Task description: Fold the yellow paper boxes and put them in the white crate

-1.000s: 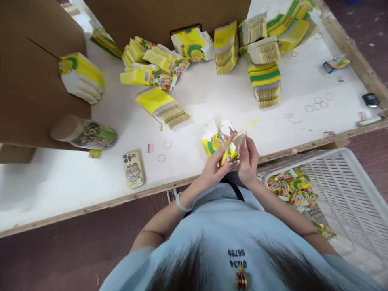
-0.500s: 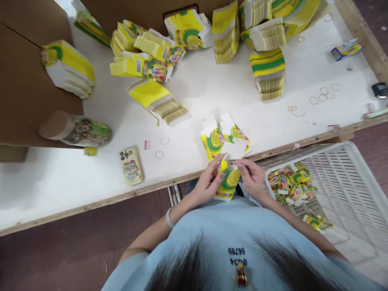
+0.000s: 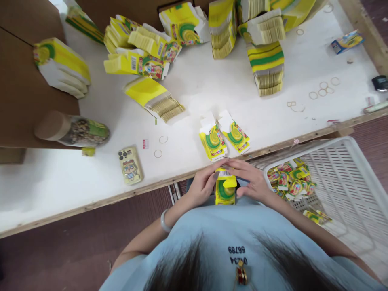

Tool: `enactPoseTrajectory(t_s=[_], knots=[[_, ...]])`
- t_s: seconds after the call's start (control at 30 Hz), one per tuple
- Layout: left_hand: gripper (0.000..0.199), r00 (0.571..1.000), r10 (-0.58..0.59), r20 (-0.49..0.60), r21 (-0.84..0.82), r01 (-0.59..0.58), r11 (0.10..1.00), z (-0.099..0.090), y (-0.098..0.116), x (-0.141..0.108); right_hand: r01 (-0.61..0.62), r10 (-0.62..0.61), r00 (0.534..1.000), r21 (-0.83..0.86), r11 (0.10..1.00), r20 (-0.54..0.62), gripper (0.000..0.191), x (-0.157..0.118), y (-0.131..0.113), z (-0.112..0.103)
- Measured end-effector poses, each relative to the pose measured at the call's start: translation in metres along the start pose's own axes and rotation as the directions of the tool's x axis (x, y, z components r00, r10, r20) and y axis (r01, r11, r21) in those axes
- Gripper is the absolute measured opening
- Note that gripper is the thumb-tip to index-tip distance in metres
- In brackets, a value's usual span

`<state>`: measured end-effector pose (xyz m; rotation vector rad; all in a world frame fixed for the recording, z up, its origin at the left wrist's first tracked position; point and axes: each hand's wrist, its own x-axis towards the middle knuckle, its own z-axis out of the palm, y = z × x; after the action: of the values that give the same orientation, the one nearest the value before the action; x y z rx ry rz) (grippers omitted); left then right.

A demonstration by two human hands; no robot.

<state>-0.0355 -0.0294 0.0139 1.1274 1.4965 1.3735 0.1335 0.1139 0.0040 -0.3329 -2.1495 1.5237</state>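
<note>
A small yellow-and-green cardboard box (image 3: 226, 195) stands at the table's front edge, against my shirt, with a barcode flap folded over its top end. My left hand (image 3: 205, 184) grips the left side, thumb by the barcode. Across the top end lie the bent fingers of my right hand (image 3: 250, 180), its thumb beside the box's right edge; the fingertips of both hands meet there. Just beyond, two flattened cartons of the same print, a left carton (image 3: 212, 141) and a right carton (image 3: 235, 135), lie on the table with white flaps pointing away.
Bundles of flat cartons (image 3: 163, 101) and more stacks (image 3: 266, 68) stand toward the back of the white table (image 3: 194, 89). A phone (image 3: 130, 165), a jar (image 3: 85, 131) and rubber bands (image 3: 323, 89) lie about. To the right, a white plastic basket (image 3: 345, 178) holds several folded boxes (image 3: 291, 180).
The box's top flap, raised between my fingers before, is now folded down with its barcode showing. My right hand has moved its fingers over the top. The two flat cartons are less covered.
</note>
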Motion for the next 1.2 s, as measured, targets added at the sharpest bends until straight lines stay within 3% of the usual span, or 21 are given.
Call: enactPoseTrajectory(t_s=[0.07,0.17,0.33,0.47,0.57,0.6,0.67,0.73,0.77,0.83,0.9,0.93,0.97,1.07,1.2], knots=[[0.045,1.0,-0.02,-0.013,0.046,0.021,0.999,-0.003,0.001,0.001,-0.211,0.208,0.977,0.11,0.971,0.035,0.05,0.001,-0.005,0.001],[0.044,0.999,-0.04,-0.027,0.077,0.042,0.996,-0.005,0.003,0.005,-0.46,0.425,0.888,0.321,0.828,0.178,0.051,0.005,-0.015,0.006],[0.047,0.998,-0.059,-0.002,0.113,0.058,0.992,-0.006,0.006,0.003,-0.548,0.461,0.837,0.446,0.708,0.296,0.045,0.014,-0.019,-0.003],[0.049,0.994,-0.001,0.105,0.249,-0.025,0.968,-0.014,0.004,0.007,-0.6,0.436,0.798,0.485,0.636,0.417,0.048,0.016,-0.014,-0.007],[0.049,0.988,0.115,0.107,0.416,-0.15,0.897,-0.032,-0.01,0.039,-0.6,0.517,0.799,0.467,0.649,0.309,0.043,0.01,-0.007,-0.018],[0.048,0.985,0.165,0.052,0.492,-0.17,0.854,-0.041,-0.018,0.057,-0.586,0.55,0.805,0.433,0.685,0.22,0.042,0.005,-0.006,-0.029],[0.056,0.968,0.218,-0.124,0.637,-0.091,0.765,-0.061,-0.036,0.1,-0.564,0.581,0.814,0.266,0.782,0.018,0.042,-0.011,-0.002,-0.065],[0.07,0.95,0.198,-0.239,0.691,0.023,0.723,-0.081,-0.053,0.143,-0.585,0.572,0.807,-0.064,0.808,-0.149,0.044,-0.033,0.001,-0.112],[0.066,0.959,0.149,-0.242,0.691,0.063,0.72,-0.089,-0.06,0.162,-0.611,0.583,0.791,-0.271,0.744,-0.184,0.046,-0.045,0.002,-0.134],[0.047,0.981,0.053,-0.187,0.692,0.093,0.716,-0.101,-0.07,0.189,-0.585,0.544,0.79,-0.617,0.527,-0.284,0.054,-0.064,0.004,-0.168],[0.036,0.992,0.051,-0.117,0.718,0.049,0.694,-0.107,-0.072,0.201,-0.523,0.453,0.819,-0.784,0.336,-0.352,0.064,-0.069,0.006,-0.179],[0.035,0.992,0.095,-0.088,0.736,0.001,0.677,-0.109,-0.07,0.201,-0.49,0.398,0.845,-0.813,0.315,-0.356,0.067,-0.064,0.007,-0.176],[0.035,0.985,0.159,-0.065,0.751,-0.057,0.657,-0.11,-0.066,0.199,-0.454,0.349,0.875,-0.82,0.348,-0.336,0.067,-0.054,0.009,-0.166],[0.038,0.938,0.344,-0.041,0.735,-0.205,0.647,-0.105,-0.045,0.179,-0.301,0.142,0.952,-0.744,0.596,-0.271,0.062,-0.001,0.016,-0.111],[0.049,0.918,0.372,-0.14,0.614,-0.214,0.76,-0.084,-0.003,0.143,-0.035,-0.173,0.946,-0.618,0.785,-0.274,0.06,0.08,0.025,-0.02]])
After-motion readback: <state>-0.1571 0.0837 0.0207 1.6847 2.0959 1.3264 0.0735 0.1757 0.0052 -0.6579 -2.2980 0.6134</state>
